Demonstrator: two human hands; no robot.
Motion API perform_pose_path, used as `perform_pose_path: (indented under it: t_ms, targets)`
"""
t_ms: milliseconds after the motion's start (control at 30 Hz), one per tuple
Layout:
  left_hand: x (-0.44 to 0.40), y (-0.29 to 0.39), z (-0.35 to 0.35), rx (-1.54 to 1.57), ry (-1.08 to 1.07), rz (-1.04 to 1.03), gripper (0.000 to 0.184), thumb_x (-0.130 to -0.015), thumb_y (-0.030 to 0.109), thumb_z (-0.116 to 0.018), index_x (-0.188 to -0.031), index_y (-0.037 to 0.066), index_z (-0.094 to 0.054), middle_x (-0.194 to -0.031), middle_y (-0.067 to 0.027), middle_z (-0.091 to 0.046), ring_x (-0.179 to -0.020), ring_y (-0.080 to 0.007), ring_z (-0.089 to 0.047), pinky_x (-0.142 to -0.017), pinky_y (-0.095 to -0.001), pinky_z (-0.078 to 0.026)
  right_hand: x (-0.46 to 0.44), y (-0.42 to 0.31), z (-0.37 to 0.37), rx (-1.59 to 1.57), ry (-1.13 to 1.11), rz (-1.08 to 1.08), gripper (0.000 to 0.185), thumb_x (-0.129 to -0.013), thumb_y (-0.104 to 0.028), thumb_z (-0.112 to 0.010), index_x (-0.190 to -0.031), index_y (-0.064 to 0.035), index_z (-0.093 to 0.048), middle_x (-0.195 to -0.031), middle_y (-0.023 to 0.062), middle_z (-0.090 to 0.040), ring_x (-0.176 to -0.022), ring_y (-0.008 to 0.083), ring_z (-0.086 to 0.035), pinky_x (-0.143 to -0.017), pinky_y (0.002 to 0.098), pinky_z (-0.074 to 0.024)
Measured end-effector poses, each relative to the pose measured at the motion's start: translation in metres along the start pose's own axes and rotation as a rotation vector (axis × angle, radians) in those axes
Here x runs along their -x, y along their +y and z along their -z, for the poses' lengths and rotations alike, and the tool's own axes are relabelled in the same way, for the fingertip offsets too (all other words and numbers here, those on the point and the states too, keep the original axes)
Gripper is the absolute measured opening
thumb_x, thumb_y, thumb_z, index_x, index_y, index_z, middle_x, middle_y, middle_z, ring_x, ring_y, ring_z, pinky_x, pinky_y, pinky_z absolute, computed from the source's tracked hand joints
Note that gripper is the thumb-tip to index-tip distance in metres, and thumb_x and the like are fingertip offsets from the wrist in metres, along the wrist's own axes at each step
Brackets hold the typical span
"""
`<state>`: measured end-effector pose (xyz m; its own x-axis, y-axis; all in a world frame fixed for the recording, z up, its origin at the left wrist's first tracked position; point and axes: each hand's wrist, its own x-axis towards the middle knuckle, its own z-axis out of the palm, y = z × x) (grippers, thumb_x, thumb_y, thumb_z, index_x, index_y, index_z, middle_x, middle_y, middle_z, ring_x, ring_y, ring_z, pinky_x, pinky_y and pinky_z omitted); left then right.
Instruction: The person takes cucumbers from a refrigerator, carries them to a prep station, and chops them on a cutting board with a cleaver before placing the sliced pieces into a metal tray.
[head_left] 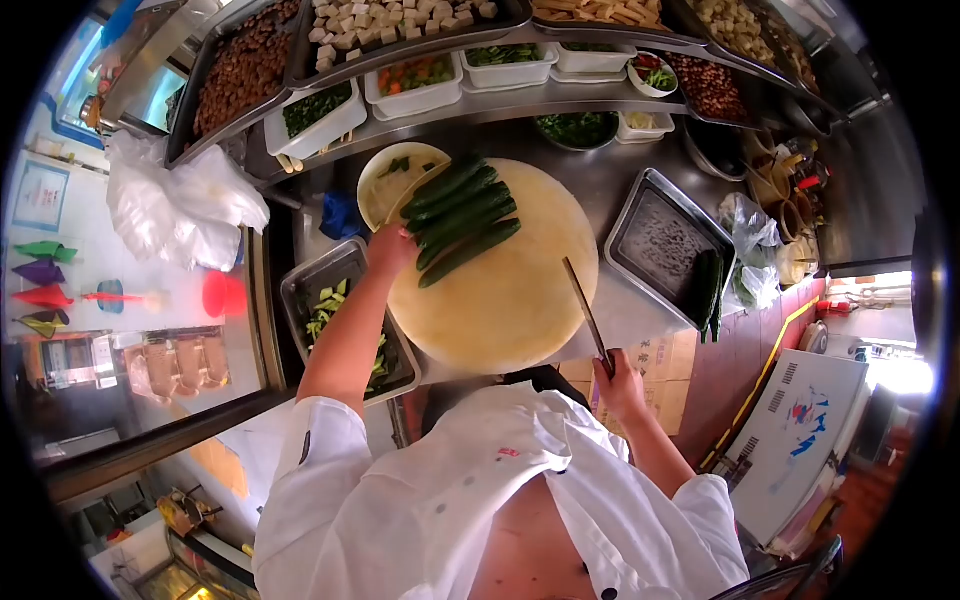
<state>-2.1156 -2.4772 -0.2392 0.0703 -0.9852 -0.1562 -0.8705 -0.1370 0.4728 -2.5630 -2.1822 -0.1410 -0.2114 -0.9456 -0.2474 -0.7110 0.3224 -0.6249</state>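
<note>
Several dark green cucumbers (465,215) lie side by side at the upper left of a round cutting board (490,315). At their near-left ends is my left hand (393,248), its fingers curled against them and partly hidden. My right hand (620,384) is closed around the handle of a kitchen knife (582,305). The blade points up and away over the board's right edge, apart from the cucumbers. Left of the board, a metal tray (402,385) holds cut green pieces, partly covered by my left forearm.
A pale bowl (368,205) stands behind the cucumbers. To the right, a metal tray (640,250) has more cucumbers (707,290) over its edge. A shelf (400,130) with food containers spans the back. Plastic bags (180,190) hang at left.
</note>
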Motion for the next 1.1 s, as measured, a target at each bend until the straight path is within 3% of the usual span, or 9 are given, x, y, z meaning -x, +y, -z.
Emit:
perform_pose_path:
  t_ms: [367,533,667,733,767,833,900,1000,1100]
  targets:
    - [-0.006,0.003,0.011,0.007,-0.095,0.184,0.02,-0.079,0.027,-0.075,-0.091,0.012,-0.077,-0.098,-0.0126,-0.077,-0.096,-0.0348,-0.073,-0.083,-0.0447,-0.058,-0.013,-0.002,0.003,0.08,-0.016,0.115,0.03,-0.096,-0.028,-0.071,-0.114,-0.0056,-0.062,-0.085,0.0202,-0.073,-0.077,0.0425,-0.071,-0.067,0.0479,-0.0572]
    - [-0.041,-0.017,0.044,0.183,0.228,-0.063,0.02,-0.088,0.024,-0.064,-0.095,0.011,-0.078,-0.092,-0.0143,-0.076,-0.089,-0.0377,-0.073,-0.081,-0.0457,-0.058,-0.024,-0.007,0.018,0.192,-0.084,0.187,0.034,-0.093,-0.029,-0.074,-0.116,-0.0073,-0.062,-0.087,0.0178,-0.074,-0.079,0.0397,-0.073,-0.069,0.0472,-0.0589]
    - [-0.087,-0.069,0.061,0.152,0.268,0.021,0.023,-0.091,0.023,-0.06,-0.098,0.012,-0.079,-0.098,-0.0175,-0.076,-0.095,-0.0382,-0.073,-0.084,-0.0449,-0.058,-0.045,-0.014,0.02,0.226,-0.085,0.402,0.037,-0.089,-0.032,-0.078,-0.113,-0.0083,-0.063,-0.089,0.0144,-0.073,-0.078,0.0368,-0.073,-0.067,0.0459,-0.0587]
    - [-0.102,-0.107,0.056,-0.07,0.214,0.099,0.033,-0.091,0.028,-0.062,-0.119,0.016,-0.075,-0.117,-0.0174,-0.074,-0.108,-0.0354,-0.071,-0.093,-0.045,-0.056,-0.051,-0.01,0.012,0.295,-0.083,0.522,0.041,-0.087,-0.033,-0.079,-0.118,-0.0099,-0.064,-0.091,0.0116,-0.074,-0.078,0.0349,-0.073,-0.066,0.0447,-0.0588]
    - [-0.101,-0.113,0.057,-0.062,0.206,0.109,0.033,-0.091,0.028,-0.062,-0.119,0.016,-0.075,-0.117,-0.0174,-0.074,-0.108,-0.0354,-0.071,-0.093,-0.045,-0.056,-0.051,-0.013,0.011,0.305,-0.094,0.519,0.041,-0.087,-0.033,-0.079,-0.118,-0.0099,-0.064,-0.091,0.0116,-0.074,-0.078,0.0349,-0.073,-0.066,0.0447,-0.0588]
    - [-0.097,-0.121,0.057,-0.355,-0.038,0.277,0.052,-0.091,0.035,-0.064,-0.141,0.022,-0.062,-0.137,-0.0131,-0.067,-0.122,-0.0329,-0.066,-0.103,-0.0475,-0.052,-0.047,-0.024,0.006,0.321,-0.145,0.514,0.043,-0.087,-0.032,-0.079,-0.121,-0.0107,-0.064,-0.093,0.0104,-0.074,-0.079,0.0337,-0.073,-0.066,0.0443,-0.0587]
    - [-0.1,-0.131,0.039,-0.354,-0.073,0.399,0.059,-0.091,0.04,-0.066,-0.147,0.025,-0.054,-0.143,-0.0083,-0.064,-0.128,-0.0322,-0.063,-0.106,-0.0509,-0.049,-0.045,-0.028,-0.001,0.35,-0.152,0.521,0.043,-0.088,-0.032,-0.079,-0.121,-0.0108,-0.064,-0.093,0.0101,-0.074,-0.08,0.0329,-0.073,-0.067,0.0441,-0.0588]
    - [-0.098,-0.142,0.036,-0.35,-0.007,0.384,0.051,-0.088,0.046,-0.072,-0.133,0.022,-0.064,-0.132,-0.008,-0.07,-0.124,-0.0342,-0.065,-0.102,-0.0512,-0.051,-0.047,-0.036,-0.015,0.387,-0.155,0.57,0.044,-0.088,-0.032,-0.079,-0.123,-0.0104,-0.064,-0.094,0.0098,-0.073,-0.082,0.0316,-0.073,-0.069,0.0438,-0.0587]
    - [-0.105,-0.162,0.036,-0.209,0.002,0.273,0.049,-0.089,0.047,-0.071,-0.13,0.02,-0.066,-0.13,-0.0091,-0.07,-0.119,-0.0344,-0.067,-0.098,-0.0498,-0.054,-0.052,-0.041,-0.029,0.425,-0.183,0.611,0.043,-0.089,-0.032,-0.077,-0.123,-0.0091,-0.063,-0.094,0.0096,-0.073,-0.083,0.0308,-0.072,-0.071,0.044,-0.0582]
